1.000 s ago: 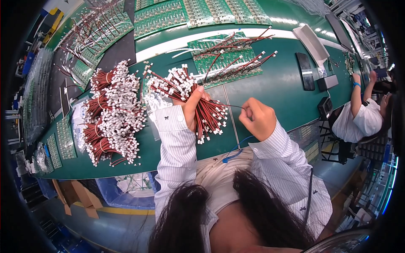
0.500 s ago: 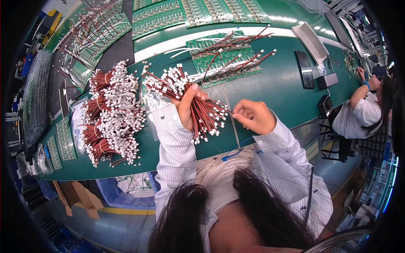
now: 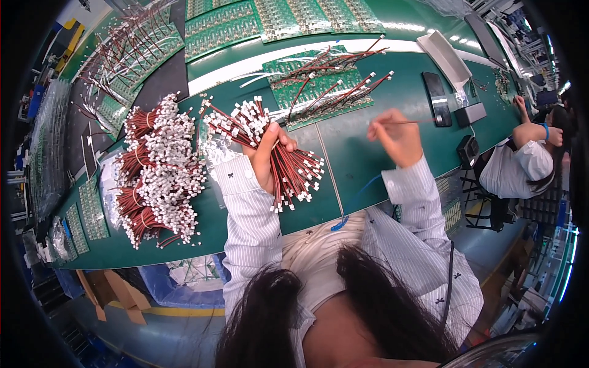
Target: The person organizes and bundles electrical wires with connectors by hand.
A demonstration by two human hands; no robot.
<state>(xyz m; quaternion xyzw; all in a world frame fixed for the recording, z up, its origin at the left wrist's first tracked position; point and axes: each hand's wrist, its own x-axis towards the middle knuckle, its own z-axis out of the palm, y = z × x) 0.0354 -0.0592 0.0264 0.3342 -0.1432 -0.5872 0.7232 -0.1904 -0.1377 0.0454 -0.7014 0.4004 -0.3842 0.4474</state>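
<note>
My left hand [image 3: 268, 153] is closed round the middle of a bundle of red-and-black cables [image 3: 296, 170] with white plug connectors at both ends. The bundle fans out above and below my fist, over the green bench. Off to the right, in the air, my right hand [image 3: 400, 138] is pinched, somewhat smeared by motion. A thin dark red cable [image 3: 407, 122] sticks out from its fingertips toward the right. Beyond both hands lies a green circuit board panel [image 3: 319, 92] with red, black and white wires across it. Left of my left hand are several tied cable bundles [image 3: 165, 172] in a pile.
More circuit board panels [image 3: 224, 30] lie along the back, some wired [image 3: 132, 73] at far left. A phone [image 3: 437, 99], a pale tray [image 3: 445, 61] and a small grey box [image 3: 470, 114] are at the right. Another person [image 3: 521, 159] sits farther right. A blue bin [image 3: 159, 288] stands below the bench.
My right hand has moved up and to the right, away from the bundle, with a thin cable in its fingers. My left hand still grips the bundle in nearly the same place.
</note>
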